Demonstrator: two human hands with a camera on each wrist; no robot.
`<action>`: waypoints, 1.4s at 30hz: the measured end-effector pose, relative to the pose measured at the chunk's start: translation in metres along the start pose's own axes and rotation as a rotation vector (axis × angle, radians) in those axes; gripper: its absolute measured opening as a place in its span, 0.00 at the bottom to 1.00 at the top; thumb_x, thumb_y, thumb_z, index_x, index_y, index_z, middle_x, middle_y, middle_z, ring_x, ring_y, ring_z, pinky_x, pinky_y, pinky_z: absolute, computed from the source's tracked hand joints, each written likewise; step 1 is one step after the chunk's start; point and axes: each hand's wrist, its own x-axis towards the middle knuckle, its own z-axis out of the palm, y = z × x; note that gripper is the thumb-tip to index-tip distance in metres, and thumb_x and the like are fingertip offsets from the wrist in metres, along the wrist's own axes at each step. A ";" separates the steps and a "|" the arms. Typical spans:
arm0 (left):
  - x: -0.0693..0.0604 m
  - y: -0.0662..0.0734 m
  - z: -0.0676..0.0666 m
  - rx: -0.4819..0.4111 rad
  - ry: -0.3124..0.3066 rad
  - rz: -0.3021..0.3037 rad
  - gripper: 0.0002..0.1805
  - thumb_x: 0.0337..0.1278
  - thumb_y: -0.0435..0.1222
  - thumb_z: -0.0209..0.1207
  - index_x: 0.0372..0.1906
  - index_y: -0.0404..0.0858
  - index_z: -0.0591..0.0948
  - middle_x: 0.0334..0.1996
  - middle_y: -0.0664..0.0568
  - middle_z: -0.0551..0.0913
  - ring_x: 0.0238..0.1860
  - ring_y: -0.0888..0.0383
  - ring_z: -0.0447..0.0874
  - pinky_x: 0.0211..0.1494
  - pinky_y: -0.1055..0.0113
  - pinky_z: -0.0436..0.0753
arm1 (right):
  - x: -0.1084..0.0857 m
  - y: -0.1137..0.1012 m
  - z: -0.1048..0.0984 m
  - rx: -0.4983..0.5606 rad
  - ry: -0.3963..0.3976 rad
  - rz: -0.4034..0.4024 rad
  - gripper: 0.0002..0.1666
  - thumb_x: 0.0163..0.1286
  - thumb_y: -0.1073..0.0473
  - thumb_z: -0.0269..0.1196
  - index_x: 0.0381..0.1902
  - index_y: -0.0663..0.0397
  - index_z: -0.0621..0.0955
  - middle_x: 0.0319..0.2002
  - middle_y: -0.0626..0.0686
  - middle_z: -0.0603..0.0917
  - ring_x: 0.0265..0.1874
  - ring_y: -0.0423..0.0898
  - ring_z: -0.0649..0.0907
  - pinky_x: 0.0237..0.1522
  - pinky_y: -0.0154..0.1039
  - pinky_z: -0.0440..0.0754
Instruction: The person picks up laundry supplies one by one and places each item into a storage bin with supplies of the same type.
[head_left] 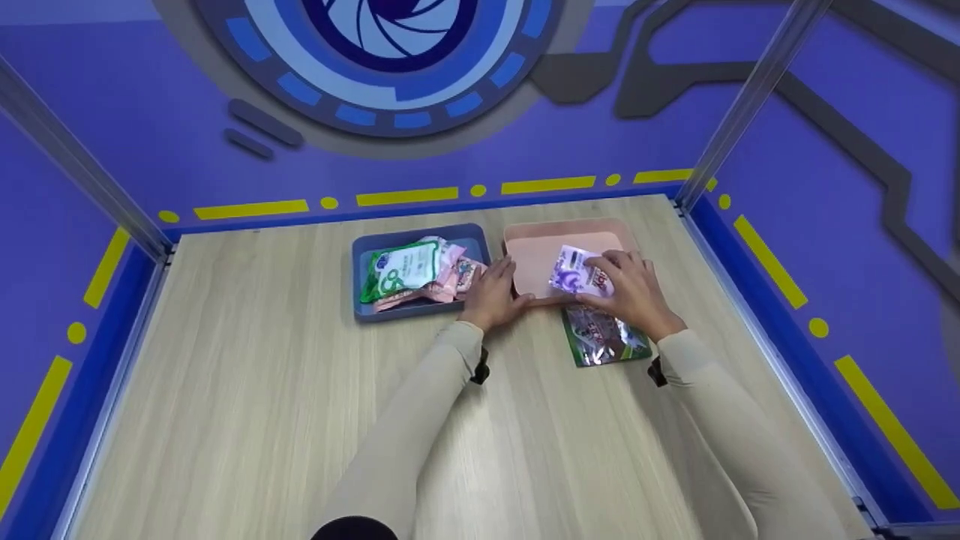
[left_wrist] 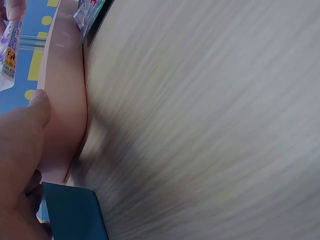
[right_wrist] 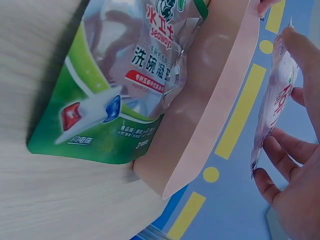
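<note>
Over the pink tray (head_left: 536, 247), my right hand (head_left: 634, 292) pinches a small flat purple-and-white packet (head_left: 571, 271) between thumb and fingers. The right wrist view shows this packet (right_wrist: 276, 92) nearly edge-on, above the tray's rim. My left hand (head_left: 493, 296) lies where the two trays come close, its thumb touching the pink tray's front rim (left_wrist: 42, 80). Its other fingers reach along the gap by the blue tray (left_wrist: 75, 212) and are partly hidden. A green dishwashing-capsule pouch (right_wrist: 122, 95) lies on the table, against the front of the pink tray and below my right hand.
Inside the blue tray (head_left: 361, 259) lies a pile of packets, with a green-and-white packet (head_left: 409, 270) on top and pink ones (head_left: 442, 289) beneath. The wooden table (head_left: 247, 360) is bounded by blue-purple panels (head_left: 420, 169) at the back and sides.
</note>
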 end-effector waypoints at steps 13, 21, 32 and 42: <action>0.000 0.000 0.000 -0.019 -0.006 0.004 0.45 0.69 0.61 0.56 0.78 0.35 0.64 0.80 0.46 0.60 0.79 0.48 0.57 0.81 0.48 0.54 | 0.014 0.000 0.002 -0.034 -0.034 -0.008 0.39 0.61 0.36 0.74 0.65 0.44 0.79 0.64 0.61 0.75 0.61 0.60 0.70 0.61 0.62 0.66; 0.000 -0.001 -0.001 -0.018 0.000 0.002 0.44 0.68 0.60 0.58 0.77 0.35 0.66 0.79 0.46 0.63 0.78 0.48 0.60 0.81 0.47 0.55 | 0.024 0.001 0.006 -0.047 -0.055 -0.001 0.38 0.61 0.39 0.75 0.66 0.45 0.78 0.64 0.62 0.75 0.63 0.61 0.69 0.64 0.62 0.65; 0.002 0.000 -0.002 -0.026 -0.007 -0.013 0.45 0.67 0.61 0.58 0.78 0.36 0.65 0.79 0.48 0.61 0.79 0.50 0.58 0.82 0.50 0.53 | 0.038 0.000 0.007 -0.086 -0.076 -0.011 0.38 0.60 0.41 0.77 0.65 0.46 0.79 0.63 0.63 0.77 0.63 0.64 0.71 0.65 0.65 0.66; 0.003 0.000 0.000 -0.007 0.004 -0.013 0.45 0.67 0.61 0.58 0.78 0.36 0.65 0.79 0.48 0.61 0.79 0.50 0.59 0.82 0.49 0.53 | 0.048 -0.002 0.013 -0.129 -0.140 0.080 0.41 0.61 0.36 0.74 0.69 0.39 0.76 0.68 0.60 0.74 0.67 0.62 0.70 0.66 0.66 0.68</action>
